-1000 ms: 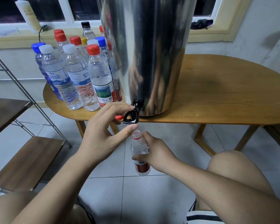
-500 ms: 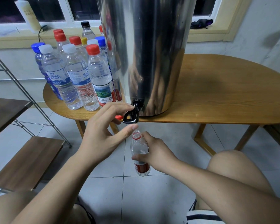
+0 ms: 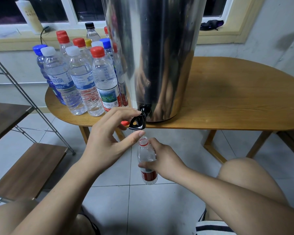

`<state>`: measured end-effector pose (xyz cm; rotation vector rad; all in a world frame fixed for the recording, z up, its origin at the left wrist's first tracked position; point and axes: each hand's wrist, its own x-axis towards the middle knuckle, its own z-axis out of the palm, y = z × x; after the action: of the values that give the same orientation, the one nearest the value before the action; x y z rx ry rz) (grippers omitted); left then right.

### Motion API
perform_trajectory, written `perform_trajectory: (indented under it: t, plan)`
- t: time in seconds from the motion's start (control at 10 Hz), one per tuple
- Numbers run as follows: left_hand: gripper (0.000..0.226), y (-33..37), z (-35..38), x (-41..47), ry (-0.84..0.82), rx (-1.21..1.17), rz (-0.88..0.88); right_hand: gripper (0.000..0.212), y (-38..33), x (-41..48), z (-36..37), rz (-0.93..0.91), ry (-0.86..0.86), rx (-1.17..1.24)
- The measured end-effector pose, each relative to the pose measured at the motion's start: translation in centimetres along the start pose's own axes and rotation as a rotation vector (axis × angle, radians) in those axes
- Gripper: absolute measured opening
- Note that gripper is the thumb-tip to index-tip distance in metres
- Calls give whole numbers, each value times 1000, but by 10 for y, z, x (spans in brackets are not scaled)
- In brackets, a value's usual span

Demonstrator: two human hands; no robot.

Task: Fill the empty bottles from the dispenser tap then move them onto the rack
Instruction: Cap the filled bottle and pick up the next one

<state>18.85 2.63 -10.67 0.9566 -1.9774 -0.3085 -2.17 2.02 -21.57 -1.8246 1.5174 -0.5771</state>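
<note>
fingers (image 3: 126, 114) of the left hand (image 3: 107, 141) are curled at the black plastic tap (image 3: 139, 122): the index fingertip rests on its top, the thumb sits just under its lower edge, so the two pinch it from 12 and 6 o'clock, while the other fingers are loosely bent and hold nothing

head view: the right hand (image 3: 163, 160) grips the small clear plastic bottle with a red label (image 3: 147, 156) round its middle, thumb on the near side and fingers wrapped behind. this bottle is uncapped, nearly upright, held in the air over the pale tiled floor (image 3: 159, 209), its open mouth just below the tap and just beside the left thumb tip. whether water is running, i cannot tell

the tap sticks out at 6 o'clock from the base of the tall shiny steel drum dispenser (image 3: 159, 56), which stands on the oval wooden table (image 3: 236, 99) close to its near edge. at 9 o'clock of the dispenser a tight group of capped clear plastic bottles (image 3: 81, 78) stands on the table, with red, white, blue, yellow and black caps. a loose red cap (image 3: 125, 123) lies on the table edge, just beside the tap at its 9 o'clock

at 8 o'clock in the view stands the metal-framed rack with dark wooden shelves (image 3: 29, 167). on the windowsill at 11 o'clock stands a tall white bottle (image 3: 30, 16); a dark bundle (image 3: 210, 25) lies on the sill at 1 o'clock
</note>
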Motion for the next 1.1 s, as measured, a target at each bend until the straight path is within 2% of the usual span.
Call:
perform_trajectory:
  t: [1.1]
  plan:
    - [42, 1, 0, 0, -6, 2, 1, 66, -4, -2, -3, 23, -4, -1]
